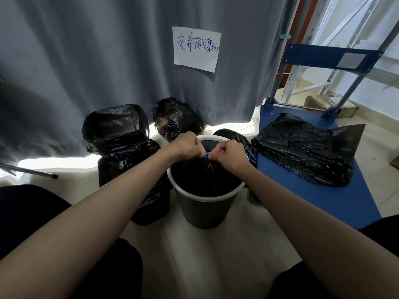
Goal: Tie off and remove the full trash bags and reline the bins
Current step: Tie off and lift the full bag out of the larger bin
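Observation:
A dark grey bin with a white rim (203, 210) stands on the floor in front of me. Inside it sits a black trash bag (205, 178), its mouth gathered into a bunch at the top. My left hand (186, 144) and my right hand (230, 155) meet over the bin, both pinching the blue drawstring (206, 156) at the gathered neck. Left of the bin stands another bin draped in a black liner (121, 143). A tied black bag (176, 118) lies behind by the curtain, and another (239, 140) sits just right of the bin.
A blue platform trolley (319, 195) stands on the right with flat black bags (308, 149) piled on it. A grey curtain (97, 61) with a handwritten paper sign (196, 49) hangs behind. Metal shelving stands at the far right. My knees frame the bottom.

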